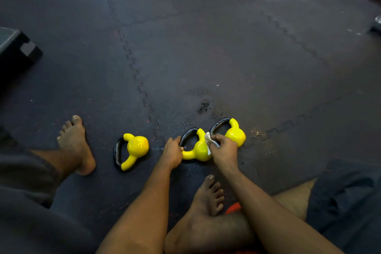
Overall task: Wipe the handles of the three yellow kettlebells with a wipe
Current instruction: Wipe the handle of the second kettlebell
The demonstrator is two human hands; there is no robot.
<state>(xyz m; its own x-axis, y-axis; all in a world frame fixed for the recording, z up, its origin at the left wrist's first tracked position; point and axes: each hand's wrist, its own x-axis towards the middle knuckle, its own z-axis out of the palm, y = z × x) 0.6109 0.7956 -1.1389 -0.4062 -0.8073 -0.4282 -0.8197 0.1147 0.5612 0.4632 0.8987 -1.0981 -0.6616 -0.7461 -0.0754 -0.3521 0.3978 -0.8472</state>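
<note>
Three yellow weights lie on their sides in a row on a dark rubber floor (226, 47). The middle kettlebell (199, 149) is held by the left hand (172, 151), its fingers curled on the black handle (188, 134). A white wipe (208, 139) is pinched in the right hand (224, 148) at that kettlebell's right side. A second kettlebell (137, 147) lies well to its left, and a third kettlebell (236, 135) just beside its right.

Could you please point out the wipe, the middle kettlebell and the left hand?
wipe (207, 137), head view, on its white upper fold.
middle kettlebell (199, 149), head view, on its yellow body.
left hand (172, 153), head view, on its back.
</note>
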